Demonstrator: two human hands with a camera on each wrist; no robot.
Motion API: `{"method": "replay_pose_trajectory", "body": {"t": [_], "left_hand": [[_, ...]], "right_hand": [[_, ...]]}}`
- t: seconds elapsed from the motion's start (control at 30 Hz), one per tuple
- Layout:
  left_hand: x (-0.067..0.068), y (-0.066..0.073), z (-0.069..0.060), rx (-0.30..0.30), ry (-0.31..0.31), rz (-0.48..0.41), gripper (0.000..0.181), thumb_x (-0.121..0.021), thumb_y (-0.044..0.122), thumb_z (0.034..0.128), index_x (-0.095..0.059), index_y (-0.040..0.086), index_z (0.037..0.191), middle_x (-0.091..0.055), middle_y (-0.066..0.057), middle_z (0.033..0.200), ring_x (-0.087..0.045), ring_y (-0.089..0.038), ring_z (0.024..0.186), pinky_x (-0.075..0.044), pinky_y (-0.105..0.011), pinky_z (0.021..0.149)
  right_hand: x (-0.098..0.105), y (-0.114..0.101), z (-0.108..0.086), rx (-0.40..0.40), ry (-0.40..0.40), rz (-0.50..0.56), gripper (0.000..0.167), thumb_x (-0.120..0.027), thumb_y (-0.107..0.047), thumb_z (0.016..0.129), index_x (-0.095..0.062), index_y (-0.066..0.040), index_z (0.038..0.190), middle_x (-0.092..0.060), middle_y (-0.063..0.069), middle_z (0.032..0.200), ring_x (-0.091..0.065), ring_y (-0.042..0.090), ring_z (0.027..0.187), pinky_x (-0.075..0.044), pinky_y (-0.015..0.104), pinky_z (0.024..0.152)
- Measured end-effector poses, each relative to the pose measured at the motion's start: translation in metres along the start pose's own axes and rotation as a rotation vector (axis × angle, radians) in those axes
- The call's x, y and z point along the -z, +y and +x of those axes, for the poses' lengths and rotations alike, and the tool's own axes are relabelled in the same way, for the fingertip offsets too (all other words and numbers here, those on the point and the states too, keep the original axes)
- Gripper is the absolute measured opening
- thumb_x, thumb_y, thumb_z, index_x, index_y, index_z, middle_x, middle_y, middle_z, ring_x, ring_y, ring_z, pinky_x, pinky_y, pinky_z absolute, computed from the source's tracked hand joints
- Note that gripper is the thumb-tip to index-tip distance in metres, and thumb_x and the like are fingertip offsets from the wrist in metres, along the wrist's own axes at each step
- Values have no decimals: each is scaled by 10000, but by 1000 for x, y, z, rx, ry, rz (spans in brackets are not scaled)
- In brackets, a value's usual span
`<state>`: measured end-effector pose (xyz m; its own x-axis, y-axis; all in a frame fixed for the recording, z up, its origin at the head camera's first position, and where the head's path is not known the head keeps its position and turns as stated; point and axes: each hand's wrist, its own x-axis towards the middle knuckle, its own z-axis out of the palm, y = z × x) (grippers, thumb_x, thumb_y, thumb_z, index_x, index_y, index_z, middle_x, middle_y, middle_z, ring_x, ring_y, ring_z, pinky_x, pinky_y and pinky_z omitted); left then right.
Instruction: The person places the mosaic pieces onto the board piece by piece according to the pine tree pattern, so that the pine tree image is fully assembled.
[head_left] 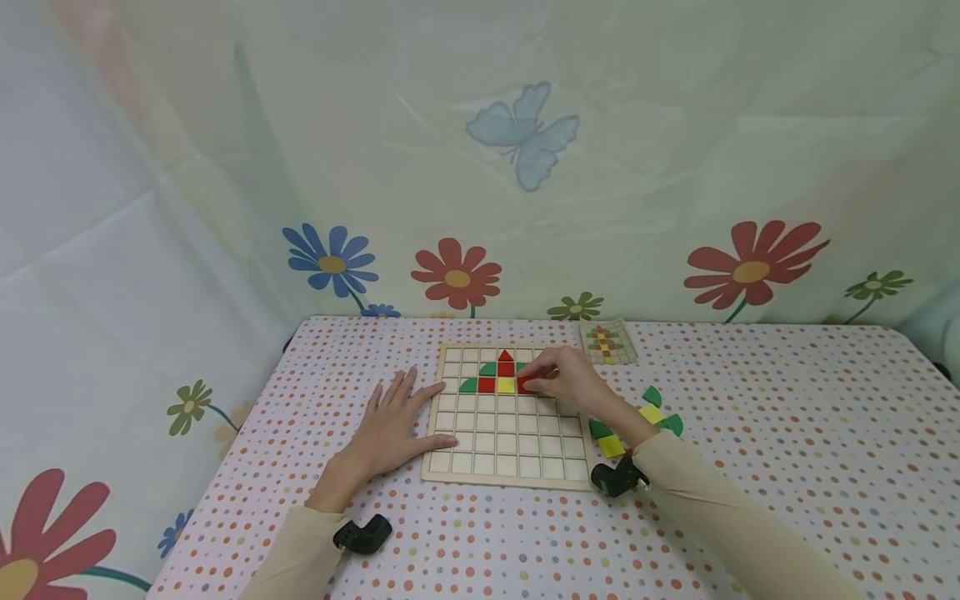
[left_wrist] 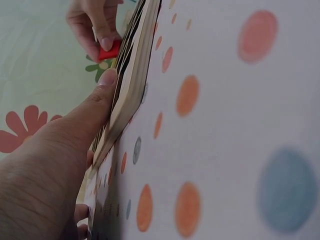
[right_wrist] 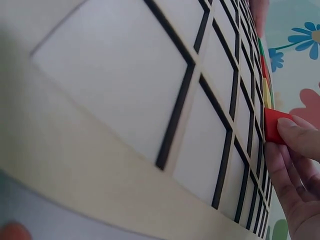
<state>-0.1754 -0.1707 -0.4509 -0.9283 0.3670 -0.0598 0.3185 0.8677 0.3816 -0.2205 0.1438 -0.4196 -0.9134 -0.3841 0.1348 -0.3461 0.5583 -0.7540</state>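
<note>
We list: dotted bench (head_left: 787, 433); wooden grid board (head_left: 506, 442); left hand (head_left: 392, 429), grip spread and holding nothing, thumb touching the board's left edge; right hand (head_left: 567, 379), grip pinched; pattern card (head_left: 607, 343), just beyond the board; loose yellow tile (head_left: 611, 447), near the right wrist; red square tile (right_wrist: 274, 126), pinched, tilted beside a placed yellow tile (head_left: 506, 385). We judge early release could seat it askew; a sideways bump could dislodge its neighbours.
</note>
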Motion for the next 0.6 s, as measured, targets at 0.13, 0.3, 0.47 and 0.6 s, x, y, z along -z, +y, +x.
{"method": "replay_pose_trajectory", "body": {"t": [0.13, 0.3, 0.47, 0.6], "left_hand": [[0, 0, 0, 3, 0, -2, 904, -665, 722, 890, -402, 271, 1628, -121, -183, 1740, -50, -391, 1609, -28, -643, 1263], [-1, -1, 0, -1, 3, -1, 907, -663, 728, 887, -402, 276, 1628, -122, -180, 1741, -48, -389, 1609, -30, -642, 1264], [-1, -2, 0, -3, 7, 2, 904, -662, 730, 886, -404, 280, 1626, -127, -179, 1740, -53, -388, 1609, -32, -642, 1264], [-2, -2, 0, -2, 7, 1, 906, -661, 734, 885, -402, 283, 1627, -125, -177, 1741, -52, -386, 1610, -32, -640, 1265]], "right_hand": [[-2, -2, 1, 3, 1, -11, 116, -787, 23, 906, -829, -4, 1010, -749, 103, 978, -700, 242, 881, -598, 345, 760], [-4, -6, 3, -9, 6, -60, 113, -788, 30, 903, -827, 4, 1006, -734, 103, 948, -682, 218, 829, -572, 325, 712], [-4, -9, 4, -33, 1, -85, 113, -787, 41, 900, -825, 10, 1001, -721, 103, 940, -675, 207, 826, -570, 322, 705], [-4, -11, 4, -41, -11, -98, 116, -780, 46, 904, -825, 11, 1005, -715, 104, 949, -680, 221, 843, -577, 331, 720]]}}
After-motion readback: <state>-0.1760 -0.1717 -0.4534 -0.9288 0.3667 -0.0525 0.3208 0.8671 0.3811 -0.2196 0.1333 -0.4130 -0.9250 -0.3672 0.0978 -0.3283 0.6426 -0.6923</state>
